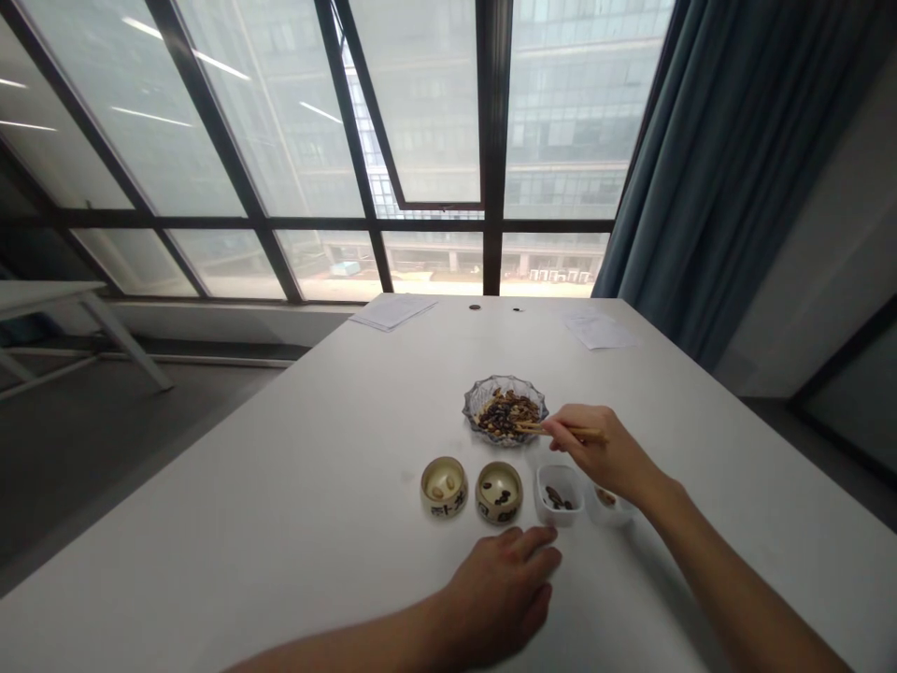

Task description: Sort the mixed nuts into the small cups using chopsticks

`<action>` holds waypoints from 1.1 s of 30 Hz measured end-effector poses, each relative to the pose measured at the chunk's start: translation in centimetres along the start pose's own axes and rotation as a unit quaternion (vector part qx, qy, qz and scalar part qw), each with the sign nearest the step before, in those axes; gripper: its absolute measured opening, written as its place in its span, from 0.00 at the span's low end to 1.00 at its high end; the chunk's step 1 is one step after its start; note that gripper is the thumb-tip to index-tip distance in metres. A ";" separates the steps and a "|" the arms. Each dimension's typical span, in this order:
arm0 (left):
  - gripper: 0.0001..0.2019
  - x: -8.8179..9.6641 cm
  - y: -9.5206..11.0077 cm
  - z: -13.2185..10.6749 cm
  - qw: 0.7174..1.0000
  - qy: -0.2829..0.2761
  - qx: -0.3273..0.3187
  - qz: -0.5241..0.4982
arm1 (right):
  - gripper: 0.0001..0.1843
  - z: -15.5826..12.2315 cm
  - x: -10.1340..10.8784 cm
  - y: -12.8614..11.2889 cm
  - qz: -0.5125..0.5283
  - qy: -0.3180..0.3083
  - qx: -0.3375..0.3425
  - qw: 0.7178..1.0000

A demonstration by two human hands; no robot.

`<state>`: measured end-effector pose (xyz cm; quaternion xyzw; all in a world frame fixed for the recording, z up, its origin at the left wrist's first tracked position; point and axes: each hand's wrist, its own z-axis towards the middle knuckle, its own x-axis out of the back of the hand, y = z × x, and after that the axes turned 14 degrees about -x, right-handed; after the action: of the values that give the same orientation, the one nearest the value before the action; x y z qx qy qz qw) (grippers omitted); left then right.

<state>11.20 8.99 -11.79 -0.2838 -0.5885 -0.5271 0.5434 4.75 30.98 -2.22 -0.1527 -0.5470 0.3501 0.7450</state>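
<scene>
The left cup (444, 512) has only two pale pieces (438, 492), the next cup (499, 516) a few dark ones; most lie mixed in the far glass bowl (471, 418). The left hand (505, 591), half-curled, looks empty near a sparsely filled tub (561, 518); the right hand (599, 451) grips chopsticks (587, 434) at the bowl.

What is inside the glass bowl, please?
The glass bowl holds a mixed heap of dark, brown and pale pieces. Whatever lies beneath the top pieces is covered.

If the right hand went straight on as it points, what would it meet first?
Likely the right side of the glass bowl, though depth is unclear; the chopsticks in the right hand reach over its rim.
</scene>
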 end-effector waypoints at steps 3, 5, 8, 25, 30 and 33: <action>0.16 0.1 0.1 0.0 1.000 -0.003 0.000 -0.007 | 0.19 0.0 -0.1 0.1 0.015 0.003 -0.006 1.000; 0.16 0.2 0.1 0.0 1.000 -0.007 0.001 -0.009 | 0.19 0.0 -0.3 0.2 0.023 0.007 -0.008 1.000; 0.17 0.3 0.1 0.0 1.000 -0.010 0.004 -0.012 | 0.20 0.0 -0.8 0.4 0.043 0.024 -0.014 0.999; 0.18 0.3 -0.1 -0.1 1.000 -0.008 0.005 -0.023 | 0.28 -0.3 -1.4 1.4 0.142 0.120 -0.118 0.975; 0.18 0.2 -0.2 -0.1 1.000 -0.002 0.003 -0.029 | 0.28 -0.2 -0.8 1.8 0.183 0.121 -0.136 0.966; 0.18 0.3 -0.1 -0.1 1.000 -0.004 0.004 -0.030 | 0.28 -0.1 -0.6 2.0 0.230 0.073 -0.148 0.959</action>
<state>11.07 8.78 -11.56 -0.2661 -0.6006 -0.5397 0.5265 4.01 31.97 -3.92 -0.4085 -0.4868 0.4145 0.6515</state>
